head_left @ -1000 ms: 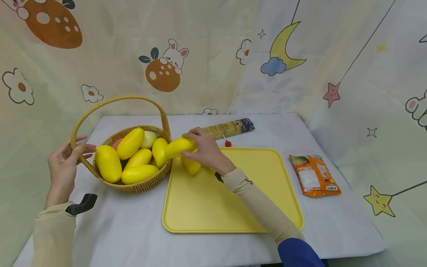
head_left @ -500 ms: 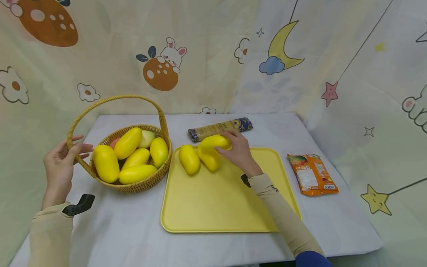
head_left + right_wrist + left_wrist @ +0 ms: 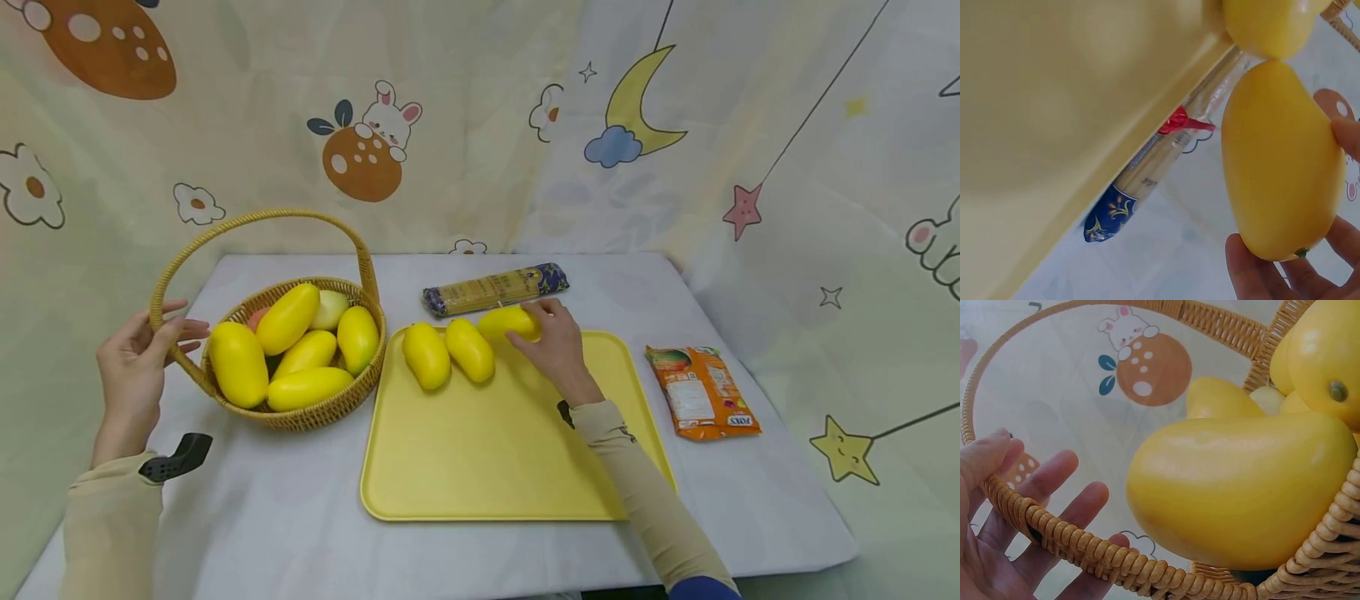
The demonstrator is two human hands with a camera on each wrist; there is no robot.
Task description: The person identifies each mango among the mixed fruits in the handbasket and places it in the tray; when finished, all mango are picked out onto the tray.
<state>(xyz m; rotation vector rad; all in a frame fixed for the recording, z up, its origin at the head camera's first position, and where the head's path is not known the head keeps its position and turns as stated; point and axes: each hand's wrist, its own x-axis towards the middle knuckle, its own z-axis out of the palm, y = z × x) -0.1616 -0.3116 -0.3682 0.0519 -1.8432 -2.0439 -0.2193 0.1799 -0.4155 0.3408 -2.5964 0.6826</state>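
Note:
My right hand (image 3: 557, 343) holds a yellow mango (image 3: 510, 323) between thumb and fingers at the tray's back edge. In the right wrist view, fingertips (image 3: 1247, 265) touch the stem end of this mango (image 3: 1282, 162). Two more mangoes, one on the left (image 3: 427, 356) and one beside it (image 3: 470, 350), lie on the yellow tray (image 3: 487, 467). My left hand (image 3: 135, 367) rests at the handle of the wicker basket (image 3: 300, 419). There the handle (image 3: 1066, 534) passes between the thumb and loosely spread, fairly straight fingers. Several mangoes (image 3: 1241, 487) fill the basket.
Behind the tray lies a long packet (image 3: 495, 289) with blue ends. Near it is a small red-wrapped thing (image 3: 1177, 120), mostly hidden in the head view. An orange snack bag (image 3: 703, 393) lies right of the tray. A pale round item (image 3: 330, 310) sits among the basket's mangoes.
My right hand has carried the mango from the basket's right rim rightward over the tray to its back edge, beside the other two mangoes. The left hand has stayed at the handle.

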